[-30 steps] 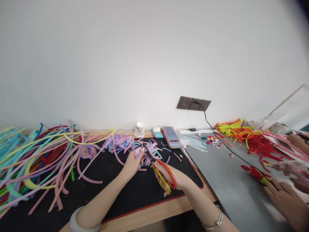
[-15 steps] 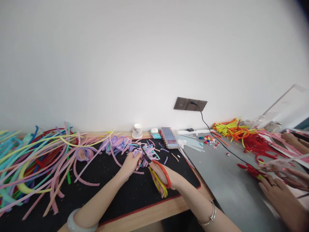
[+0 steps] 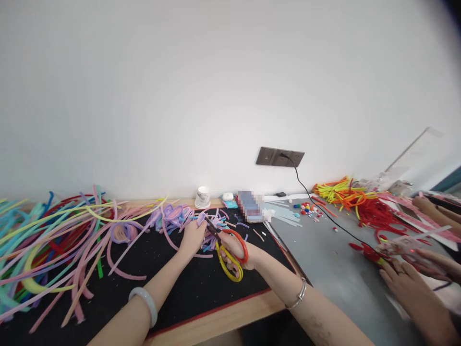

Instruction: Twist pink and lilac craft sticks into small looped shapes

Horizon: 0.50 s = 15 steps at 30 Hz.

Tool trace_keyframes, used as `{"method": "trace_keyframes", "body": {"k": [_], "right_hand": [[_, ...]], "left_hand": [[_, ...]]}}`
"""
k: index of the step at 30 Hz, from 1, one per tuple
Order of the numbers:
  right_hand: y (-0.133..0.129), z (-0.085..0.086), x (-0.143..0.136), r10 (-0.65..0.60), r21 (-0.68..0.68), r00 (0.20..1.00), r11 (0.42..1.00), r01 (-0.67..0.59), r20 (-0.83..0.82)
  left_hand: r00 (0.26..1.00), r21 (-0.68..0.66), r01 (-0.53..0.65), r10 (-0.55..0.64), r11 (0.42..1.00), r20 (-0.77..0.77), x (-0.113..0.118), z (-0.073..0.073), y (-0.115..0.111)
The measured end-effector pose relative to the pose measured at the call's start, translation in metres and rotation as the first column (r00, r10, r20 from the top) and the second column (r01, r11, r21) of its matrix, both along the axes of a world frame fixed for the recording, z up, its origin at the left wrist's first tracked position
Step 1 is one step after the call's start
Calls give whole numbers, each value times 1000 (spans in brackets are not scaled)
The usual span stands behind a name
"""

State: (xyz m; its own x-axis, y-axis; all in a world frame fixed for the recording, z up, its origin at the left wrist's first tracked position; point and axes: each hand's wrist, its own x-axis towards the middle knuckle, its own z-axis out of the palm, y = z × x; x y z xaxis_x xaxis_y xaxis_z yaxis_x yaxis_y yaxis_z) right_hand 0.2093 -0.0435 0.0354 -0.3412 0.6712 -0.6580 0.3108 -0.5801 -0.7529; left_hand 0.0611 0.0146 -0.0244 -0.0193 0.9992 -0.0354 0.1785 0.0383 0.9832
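My right hand [image 3: 232, 247] grips a pair of scissors [image 3: 230, 271] with one orange and one yellow handle loop. Their dark blades point up and left, against a light purple pipe cleaner [image 3: 201, 219]. That pipe cleaner is pinched in the closed fingers of my left hand [image 3: 194, 235]; most of it is hidden by the hand. Just beyond both hands, short cut pieces of purple, pink and blue pipe cleaner [image 3: 219, 221] lie scattered on the black mat [image 3: 173, 288]. Left of them sits a heap of purple and pink curled pipe cleaners [image 3: 172, 216].
Long pastel pipe cleaners [image 3: 46, 250] cover the left side. A paper cup [image 3: 203, 197] and a phone [image 3: 249, 206] stand along the wall. At right, a co-worker's hands [image 3: 410, 278] hold red pieces and a glue gun [image 3: 403, 245]. A black cable [image 3: 334, 221] crosses the grey table.
My right hand and the scissors have moved up and left, the blades now closer to the pipe cleaner in my left hand. The whole view has shifted slightly.
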Motion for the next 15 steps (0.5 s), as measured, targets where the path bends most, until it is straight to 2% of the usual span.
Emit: {"method": "trace_keyframes", "body": {"k": [7, 15], "right_hand": [[2, 9, -3, -16, -37, 999, 999, 15, -34], [-1, 10, -3, -36, -49, 999, 998, 34, -34]], "left_hand": [[993, 82, -59, 67, 995, -93, -2, 3, 8], [993, 115, -55, 66, 992, -95, 0, -1, 8]]}}
